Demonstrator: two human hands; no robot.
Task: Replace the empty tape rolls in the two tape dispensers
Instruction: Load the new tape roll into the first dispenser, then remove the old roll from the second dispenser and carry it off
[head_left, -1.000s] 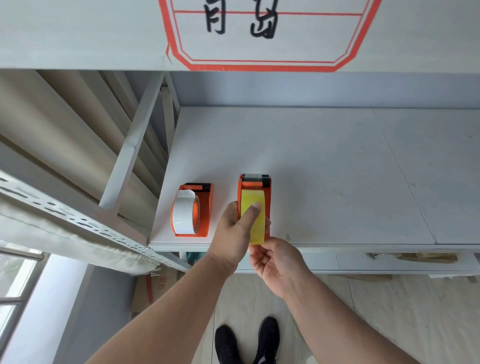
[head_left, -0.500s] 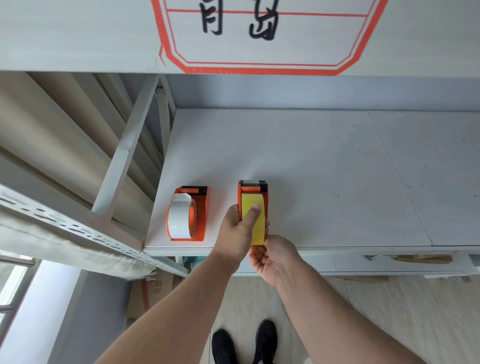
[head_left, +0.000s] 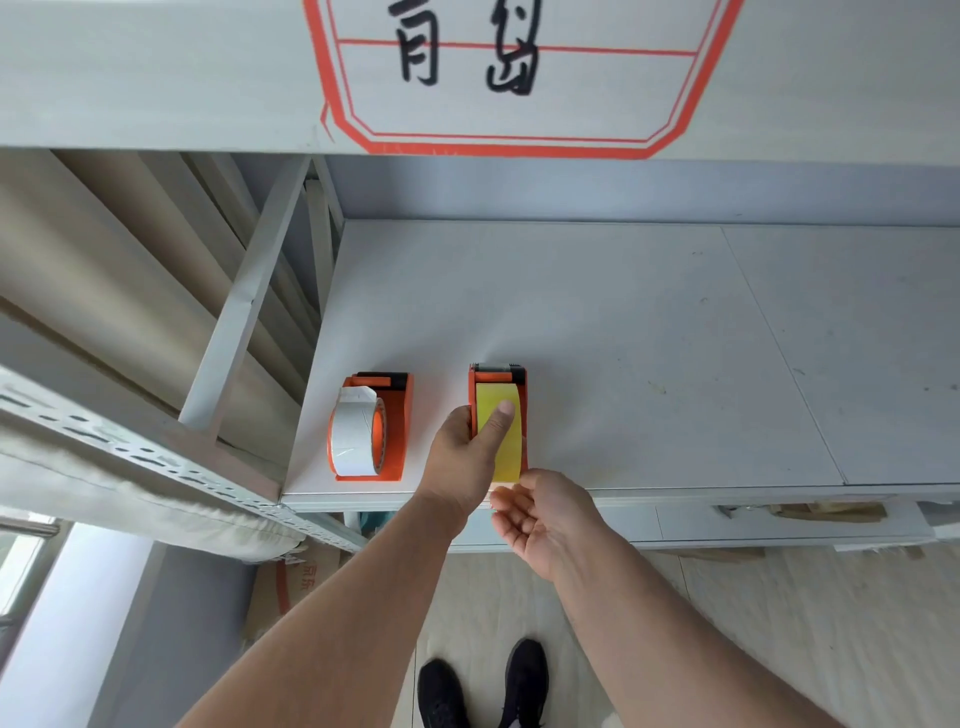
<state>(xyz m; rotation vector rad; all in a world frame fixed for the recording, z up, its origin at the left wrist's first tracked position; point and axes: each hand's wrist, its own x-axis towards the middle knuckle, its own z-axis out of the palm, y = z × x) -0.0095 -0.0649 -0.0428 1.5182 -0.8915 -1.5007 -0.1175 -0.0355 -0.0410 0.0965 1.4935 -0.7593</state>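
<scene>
Two orange tape dispensers stand near the front-left corner of a pale grey shelf (head_left: 623, 322), side by side but apart. The left dispenser (head_left: 399, 415) carries a white tape roll (head_left: 354, 434) that stands on edge, its loose end lifted toward the cutter at the far end. The right dispenser (head_left: 522, 410) lies just inside the front edge and holds a yellow tape roll (head_left: 511, 447), seen from above as a long yellow band. The left hand (head_left: 465, 462) grips this dispenser from its left side — the thumb lies flat along the top of the yellow roll while the fingers curl round the orange wall. The right hand (head_left: 540, 514) hangs just off the front edge of the shelf, palm up, fingers loosely spread and holding nothing, its fingertips close under the near end of the yellow roll; whether they touch it I cannot tell. Above the shelf a board bears a red-framed sign (head_left: 519, 78) with black brush characters. Below, a pair of black shoes (head_left: 483, 686) stands on the pale floor.
</scene>
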